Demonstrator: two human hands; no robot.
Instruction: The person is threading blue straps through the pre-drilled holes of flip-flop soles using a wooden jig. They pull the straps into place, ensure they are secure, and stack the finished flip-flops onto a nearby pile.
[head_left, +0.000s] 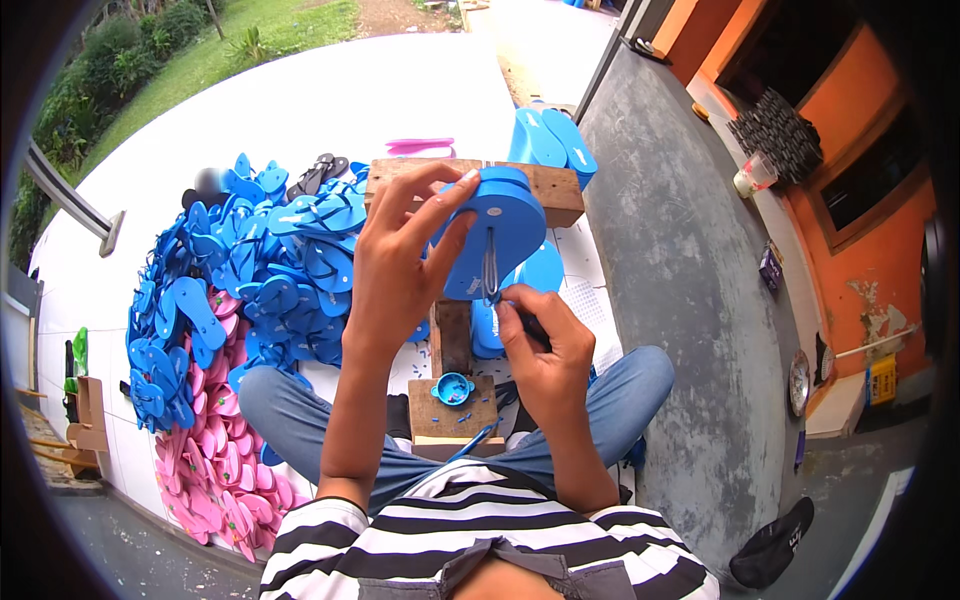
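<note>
My left hand (pixel 402 235) is closed on a blue flip-flop sole (pixel 512 212), steadying it upright against a wooden block (pixel 560 192). A slim double-pronged metal tool (pixel 490 262) lies along the sole's face, its upper end at a small hole. Below the sole, my right hand (pixel 550 340) pinches near the tool's lower end, with something dark in the palm. A small blue bit shows by the fingertips. Under my hands, a little blue bowl (pixel 453 389) of small blue pieces rests on a wooden board (pixel 425 408). More blue soles (pixel 540 268) lie behind my right hand.
A large heap of blue flip-flops (pixel 250 265) spreads to my left, with pink ones (pixel 215 455) nearer me. A stack of blue soles (pixel 555 140) and some pink soles (pixel 420 147) stand beyond the block. At right is an orange wall (pixel 850 240); a black cap (pixel 772 545) lies on the floor.
</note>
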